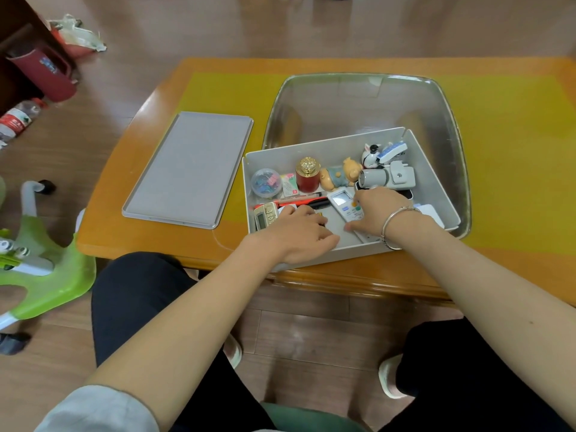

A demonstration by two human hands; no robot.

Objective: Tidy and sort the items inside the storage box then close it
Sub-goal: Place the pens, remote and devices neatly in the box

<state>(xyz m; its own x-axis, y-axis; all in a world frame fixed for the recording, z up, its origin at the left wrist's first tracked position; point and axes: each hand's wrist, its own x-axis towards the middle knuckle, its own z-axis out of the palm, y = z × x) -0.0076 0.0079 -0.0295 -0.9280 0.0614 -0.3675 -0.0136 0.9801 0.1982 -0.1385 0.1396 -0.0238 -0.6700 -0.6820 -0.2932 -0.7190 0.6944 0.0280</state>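
Hands both down inside the storage box (pixel 433 169), which sits on the table (pixel 156 232) in front of the seated person. Right hand (pixel 378 210) lies over a white remote control (pixel 344 202), thumb and fingers curved around its lower half; reads as a grasp, though the underside is hidden. Left hand (pixel 299 236) rests across the near wall of the box, fingers reaching toward a smaller beige remote (pixel 265 215) and some dark items beneath; whether it holds anything I cannot tell.

Along the far wall: clear tub of coloured binder clips (pixel 266 182), red jar with gold cap (pixel 308 175), pig figurine (pixel 341 176), black-and-white figurine (pixel 371 155), grey gadget (pixel 388 177). Red and black pens (pixel 299 199) lie across the middle.

Grey lid (pixel 190 169) lies flat on the table to the left of the box, apart from it. Box stands in a clear tray (pixel 367 98).

Risks, as I judge them: swinging the remote could knock the upright jar or the figurines over; the jar may stand too tall for the lid; the left forearm pressing on the near wall could shift the box.
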